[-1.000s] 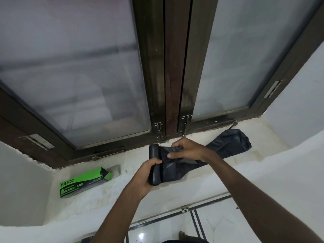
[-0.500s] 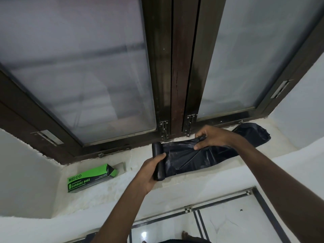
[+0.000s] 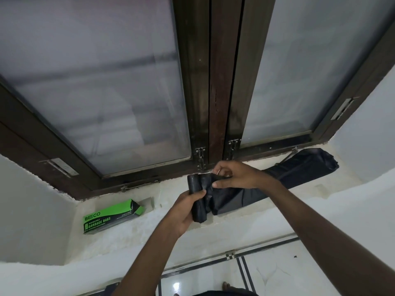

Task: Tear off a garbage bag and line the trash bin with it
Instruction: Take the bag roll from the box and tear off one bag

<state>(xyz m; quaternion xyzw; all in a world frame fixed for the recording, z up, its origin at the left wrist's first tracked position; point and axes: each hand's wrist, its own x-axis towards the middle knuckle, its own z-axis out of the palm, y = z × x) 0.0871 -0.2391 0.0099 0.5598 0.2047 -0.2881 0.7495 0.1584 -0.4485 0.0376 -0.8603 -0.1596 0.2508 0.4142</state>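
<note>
A: Looking across the window sill (image 3: pixel 245 218) first: unrolled garbage bag (image 3: pixel 299 169) stretched along it to the right, far end bunched near the sill's right corner. Green bag box (image 3: pixel 111 216) lying on the sill's left part, well apart from the hands.

B: Roll position?

A: Bag roll (image 3: pixel 197 199) held upright just above the sill's middle. Left hand (image 3: pixel 183 212) wrapped round its lower half, fingers curled, thumb pressed on the front. Right hand (image 3: pixel 235 175) just beside the roll, thumb and fingers pinching the bag film where it leaves the roll.

B: Torn yet?

A: Cannot tell; perforation not visible, film bunched at the pinch. Looks still joined.

B: Tips for a clean tear?

A: Probably: flatten film at the seam, find the perforation, pinch close on both sides, clamp roll firm, snap apart sideways starting at one edge. No trash bin in view.
</note>
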